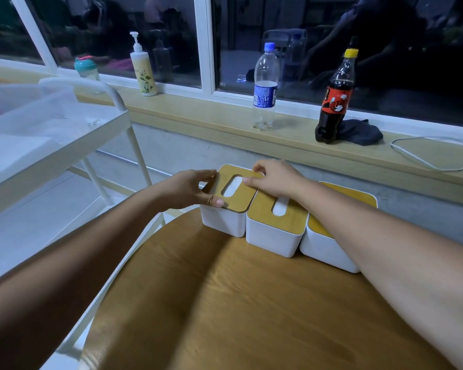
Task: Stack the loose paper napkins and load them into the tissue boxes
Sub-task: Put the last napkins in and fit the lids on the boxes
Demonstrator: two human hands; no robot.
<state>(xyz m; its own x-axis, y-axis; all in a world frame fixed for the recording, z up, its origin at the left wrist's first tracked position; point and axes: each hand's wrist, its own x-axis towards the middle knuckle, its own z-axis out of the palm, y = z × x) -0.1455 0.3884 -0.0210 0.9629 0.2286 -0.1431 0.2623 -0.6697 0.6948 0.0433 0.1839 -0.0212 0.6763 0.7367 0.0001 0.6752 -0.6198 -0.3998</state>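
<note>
Your 2 forearms reach across the round wooden table (225, 303) toward 3 white tissue boxes lined up, sides touching, at its far edge.

Head view: your left hand (191, 189) grips the left edge of the lid (242, 202) on the left box (222, 221), thumb on the near corner and fingers curled over the far side. Your right hand (274, 177) pinches the lid's far right corner, with 1 finger lying beside the slot (231, 186). That lid sits slightly skewed on its box, and whether it is going on or coming off cannot be told. White paper shows through the slot, which suggests this box already has napkins inside. No loose napkins are in view on the table. The middle box (273, 236) has its lid on; the right box (326, 249) is partly hidden under your right arm.

To do this step well, keep the lid level between both hands and line its corners up with the box's rim before you press. Keep your fingertips on the edges, clear of the slot, so the paper beneath is not snagged. Steady the box so it does not slide toward the table's edge.

Beyond, a water bottle (265, 86), a cola bottle (334, 100) and a pump bottle (143, 70) stand on the window ledge (225, 124), well apart from the boxes.
</note>
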